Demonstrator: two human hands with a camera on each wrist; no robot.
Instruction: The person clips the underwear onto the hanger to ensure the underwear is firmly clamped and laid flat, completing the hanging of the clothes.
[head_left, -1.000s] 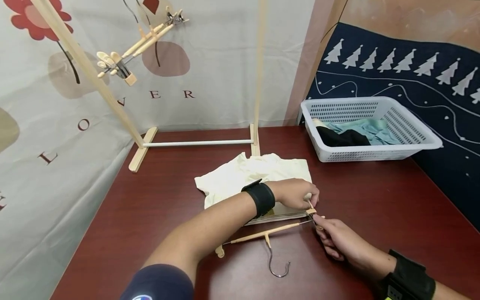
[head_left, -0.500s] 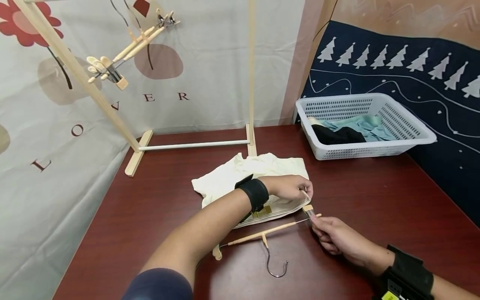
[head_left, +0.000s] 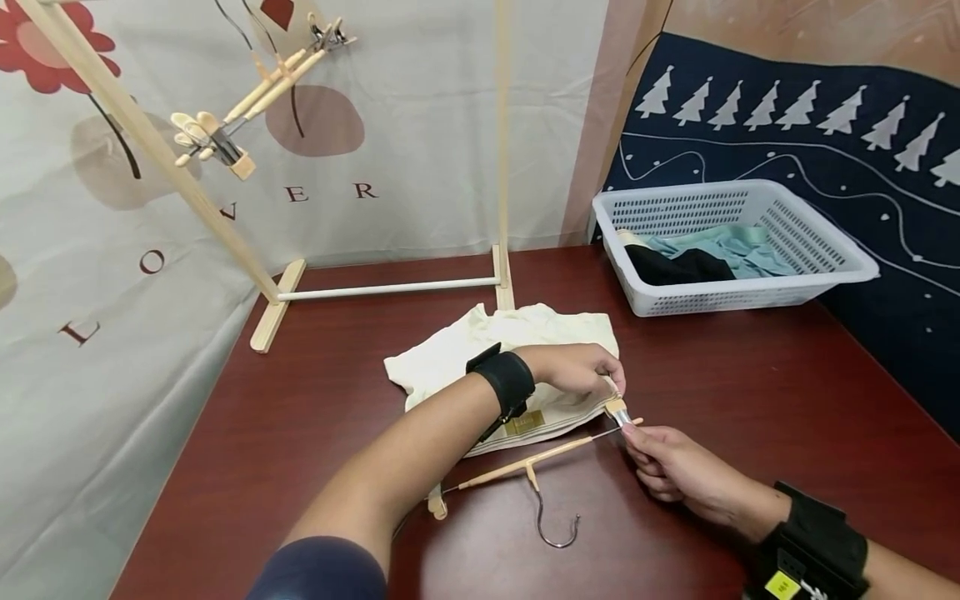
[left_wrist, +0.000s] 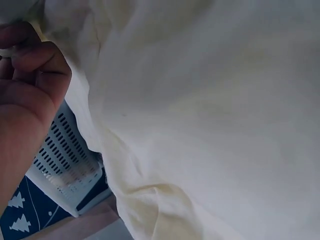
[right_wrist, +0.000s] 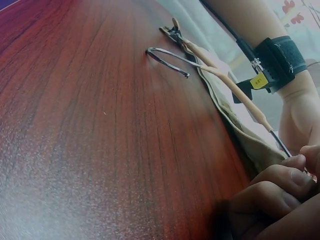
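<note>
**Clipping a cream garment's edge into a wooden hanger on the table**

Lying flat on the dark red table [head_left: 750, 400], the wooden clip hanger [head_left: 525, 467] is resting just in front of the cream garment [head_left: 480, 350], its metal hook [head_left: 558, 529] pointing toward the person, so that the bar is running along the garment's near hem and the clips are sitting right where the fabric ends. The left hand [head_left: 577, 371] is reaching across the cloth and pinching its right corner up beside the hanger's right clip [head_left: 617, 410], apparently so the fabric is lining up with the clip's mouth. The right hand [head_left: 667, 467] is coming from the other side with fingers curled, gripping the hanger's right end at the thin metal rod; the right wrist view is showing those fingertips [right_wrist: 280, 180] bunched round it, seemingly steadying the bar while the clip is being worked. The left wrist view is filling almost wholly with pale cloth, with curled fingers [left_wrist: 35, 65] at its edge.

A white basket [head_left: 825, 275] holding teal and black clothes is sitting well apart at the table's far right, and a wooden drying rack [head_left: 390, 287] is standing behind the garment, with more clip hangers [head_left: 247, 92] dangling from it
</note>
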